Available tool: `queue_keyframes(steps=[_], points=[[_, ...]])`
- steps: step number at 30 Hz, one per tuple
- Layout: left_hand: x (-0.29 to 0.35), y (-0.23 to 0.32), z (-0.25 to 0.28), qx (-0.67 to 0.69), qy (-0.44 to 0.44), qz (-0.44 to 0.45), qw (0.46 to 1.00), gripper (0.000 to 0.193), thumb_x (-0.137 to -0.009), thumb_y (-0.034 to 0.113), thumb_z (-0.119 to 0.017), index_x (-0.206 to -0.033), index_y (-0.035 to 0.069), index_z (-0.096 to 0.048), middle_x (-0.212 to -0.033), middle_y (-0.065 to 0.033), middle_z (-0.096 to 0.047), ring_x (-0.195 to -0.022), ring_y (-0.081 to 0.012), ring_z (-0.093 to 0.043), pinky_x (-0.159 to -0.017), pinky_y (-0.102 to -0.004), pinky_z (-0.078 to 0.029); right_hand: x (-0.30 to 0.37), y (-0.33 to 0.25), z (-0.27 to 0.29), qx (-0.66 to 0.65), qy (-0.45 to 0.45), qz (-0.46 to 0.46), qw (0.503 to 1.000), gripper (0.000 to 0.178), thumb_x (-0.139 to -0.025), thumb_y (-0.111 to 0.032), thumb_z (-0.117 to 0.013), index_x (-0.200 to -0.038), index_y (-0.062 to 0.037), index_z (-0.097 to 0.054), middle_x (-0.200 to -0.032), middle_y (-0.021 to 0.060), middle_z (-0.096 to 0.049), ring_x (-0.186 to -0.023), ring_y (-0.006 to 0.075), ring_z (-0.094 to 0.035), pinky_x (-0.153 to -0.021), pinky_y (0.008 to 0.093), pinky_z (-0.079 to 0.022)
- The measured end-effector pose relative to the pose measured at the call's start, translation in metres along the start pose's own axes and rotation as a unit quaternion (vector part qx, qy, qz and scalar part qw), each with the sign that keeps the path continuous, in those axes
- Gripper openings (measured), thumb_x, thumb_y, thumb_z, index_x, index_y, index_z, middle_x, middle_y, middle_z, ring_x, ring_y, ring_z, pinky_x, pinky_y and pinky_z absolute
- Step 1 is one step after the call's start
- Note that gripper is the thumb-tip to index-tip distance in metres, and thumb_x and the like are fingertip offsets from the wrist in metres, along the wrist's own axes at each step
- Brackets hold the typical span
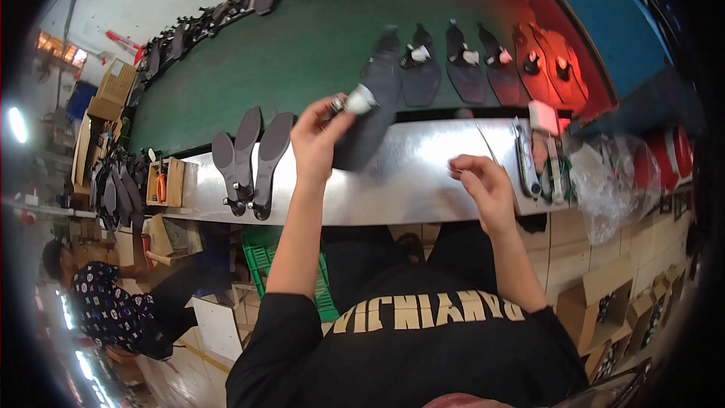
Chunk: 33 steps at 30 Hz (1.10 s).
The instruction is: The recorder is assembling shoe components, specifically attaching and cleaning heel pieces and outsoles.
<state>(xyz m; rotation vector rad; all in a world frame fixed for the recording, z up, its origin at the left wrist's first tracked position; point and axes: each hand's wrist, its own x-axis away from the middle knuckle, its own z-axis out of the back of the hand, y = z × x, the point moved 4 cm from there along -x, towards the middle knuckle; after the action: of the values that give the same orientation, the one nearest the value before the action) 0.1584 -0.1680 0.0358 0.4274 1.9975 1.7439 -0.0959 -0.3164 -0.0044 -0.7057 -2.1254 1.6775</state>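
Note:
My left hand [321, 132] is closed on a dark sandal [374, 125] at its strap, where a white wrapped piece shows. The sandal is tilted and smeared by motion over the near edge of the green belt. Over the metal bench [423, 147], my right hand [487, 185] has its fingers curled in with the thumb close to them; whatever they pinch, if anything, is too small to make out. Beyond the held sandal, a row of dark sandals with white pieces at their straps, one of them a sandal [464, 64], lies on the green belt [302, 45].
Dark soles [272, 147] lie at the bench's left, near a wooden box [170, 181]. Tools [529, 159] and a clear plastic bag [608, 177] lie right. Red light falls on the belt's right end. A green crate [260, 257] stands below; a person [113, 302] sits left.

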Motion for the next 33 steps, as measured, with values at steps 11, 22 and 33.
queue_keyframes(steps=[11, 22, 33], points=[[0.146, 0.002, 0.007, 0.292, -0.136, 0.213, 0.922, 0.03, -0.085, -0.003, -0.063, -0.114, -0.001, -0.062, -0.126, -0.0196, -0.06, -0.109, -0.0222, -0.062, -0.089, -0.0344, -0.055, 0.022, -0.053, -0.063, -0.062, -0.143, 0.053, 0.986, 0.041, -0.07, -0.004, -0.079, -0.092, -0.0079, -0.045, -0.091, 0.0033, -0.052, -0.09, 0.0124, -0.052, -0.085, 0.0288, -0.043], [0.157, 0.006, 0.011, 0.28, -0.103, 0.143, 0.944, 0.032, -0.085, -0.006, -0.062, -0.117, -0.002, -0.06, -0.123, -0.0193, -0.061, -0.108, -0.0217, -0.062, -0.091, -0.0339, -0.054, 0.056, -0.052, -0.078, 0.215, -0.136, 0.115, 0.96, 0.061, -0.07, -0.002, -0.075, -0.128, -0.002, -0.057, -0.104, 0.0129, -0.067, -0.085, 0.0231, -0.063, -0.079, 0.0306, -0.049], [0.157, 0.008, 0.013, 0.25, -0.101, 0.128, 0.954, 0.034, -0.079, -0.007, -0.067, -0.112, -0.005, -0.063, -0.119, -0.0211, -0.063, -0.108, -0.0237, -0.063, -0.095, -0.0354, -0.05, 0.059, -0.047, -0.075, 0.201, -0.124, 0.139, 0.962, 0.044, -0.074, 0.001, -0.069, -0.118, -0.0003, -0.064, -0.097, 0.0135, -0.068, -0.085, 0.0241, -0.063, -0.078, 0.0308, -0.048]])
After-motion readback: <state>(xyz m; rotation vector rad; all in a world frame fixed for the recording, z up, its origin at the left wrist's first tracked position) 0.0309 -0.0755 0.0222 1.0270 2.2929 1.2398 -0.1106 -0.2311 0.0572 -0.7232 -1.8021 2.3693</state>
